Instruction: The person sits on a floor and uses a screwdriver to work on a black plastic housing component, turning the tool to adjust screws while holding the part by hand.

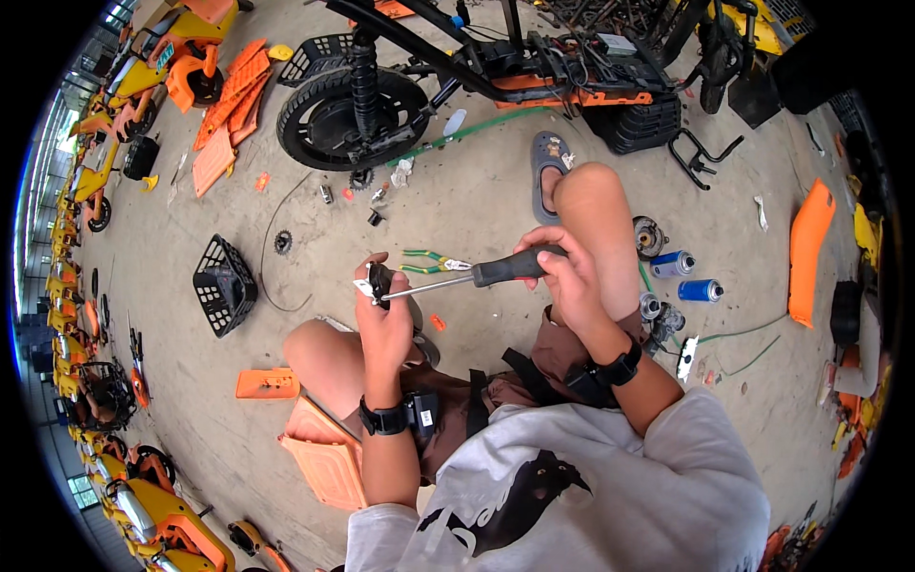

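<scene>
The left hand (381, 319) is clenched around a small black part (379, 281) with a bit of white metal showing at its left edge, holding it up above the left knee. The right hand (562, 276) grips the black handle of a screwdriver (477, 275), whose metal shaft runs leftward so that its tip meets the small black part. Both wrists wear black bands. Just beyond the screwdriver, on the concrete floor (477, 191), lie green-handled pliers (429, 259). To the right of the right knee stand two blue spray cans (688, 276) on their sides, near some small metal parts. Farther off, a black scooter frame (534, 62) with its front wheel (348, 119) lies across the floor, a grey sandal (550, 167) on the foot near it. A black basket (224, 284) sits at the left, and orange plastic panels (319, 448) lie near the left thigh.
</scene>
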`<state>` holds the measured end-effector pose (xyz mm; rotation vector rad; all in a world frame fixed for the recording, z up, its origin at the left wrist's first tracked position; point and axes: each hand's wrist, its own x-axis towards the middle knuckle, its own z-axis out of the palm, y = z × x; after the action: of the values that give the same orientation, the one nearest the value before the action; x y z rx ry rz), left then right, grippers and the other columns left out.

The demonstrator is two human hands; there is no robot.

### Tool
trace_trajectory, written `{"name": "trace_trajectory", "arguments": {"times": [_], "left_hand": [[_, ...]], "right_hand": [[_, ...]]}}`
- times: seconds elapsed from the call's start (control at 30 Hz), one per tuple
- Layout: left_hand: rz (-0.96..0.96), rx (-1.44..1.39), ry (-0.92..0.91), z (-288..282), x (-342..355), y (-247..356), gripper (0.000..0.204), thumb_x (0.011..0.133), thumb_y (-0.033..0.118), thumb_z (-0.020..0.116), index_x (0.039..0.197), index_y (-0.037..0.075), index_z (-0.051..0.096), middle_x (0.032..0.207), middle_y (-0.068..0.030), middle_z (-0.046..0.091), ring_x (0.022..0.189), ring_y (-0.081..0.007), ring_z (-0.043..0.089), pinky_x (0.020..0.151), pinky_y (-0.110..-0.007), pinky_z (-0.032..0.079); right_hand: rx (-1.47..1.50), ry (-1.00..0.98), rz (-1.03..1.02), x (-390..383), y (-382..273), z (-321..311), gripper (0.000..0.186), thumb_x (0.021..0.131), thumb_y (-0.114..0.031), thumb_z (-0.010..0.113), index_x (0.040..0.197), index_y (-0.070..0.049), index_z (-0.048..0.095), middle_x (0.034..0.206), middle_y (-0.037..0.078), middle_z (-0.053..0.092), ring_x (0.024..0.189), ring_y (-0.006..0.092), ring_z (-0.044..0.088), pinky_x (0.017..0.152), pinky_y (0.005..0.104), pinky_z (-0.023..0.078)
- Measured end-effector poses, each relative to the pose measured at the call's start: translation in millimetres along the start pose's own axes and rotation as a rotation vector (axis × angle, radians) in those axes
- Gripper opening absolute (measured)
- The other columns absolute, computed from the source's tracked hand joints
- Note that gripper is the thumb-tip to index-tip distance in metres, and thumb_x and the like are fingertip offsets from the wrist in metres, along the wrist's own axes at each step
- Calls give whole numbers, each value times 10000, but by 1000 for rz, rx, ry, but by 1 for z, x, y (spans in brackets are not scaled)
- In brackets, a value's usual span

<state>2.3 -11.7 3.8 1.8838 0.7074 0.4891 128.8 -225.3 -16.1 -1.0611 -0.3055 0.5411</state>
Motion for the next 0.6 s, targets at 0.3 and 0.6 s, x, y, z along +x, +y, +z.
{"name": "trace_trajectory", "arguments": {"times": [0.3,0.6], "left_hand": [[-62,-68,7,2,0,3,312,964,149,580,1250,40,524,798,-24,549,741,-120,524,704,-273,451],[-65,56,7,2,2,-3,289,982,147,559,1232,8,516,841,-28,561,812,-124,561,767,-265,454]], "right_hand": [[-45,-2,11,0,-2,3,216,943,-39,484,1134,3,575,1003,104,656,774,119,605,659,252,479],[-64,11,10,1,1,3,193,952,-37,499,1122,2,581,983,92,654,761,102,600,646,239,481]]}}
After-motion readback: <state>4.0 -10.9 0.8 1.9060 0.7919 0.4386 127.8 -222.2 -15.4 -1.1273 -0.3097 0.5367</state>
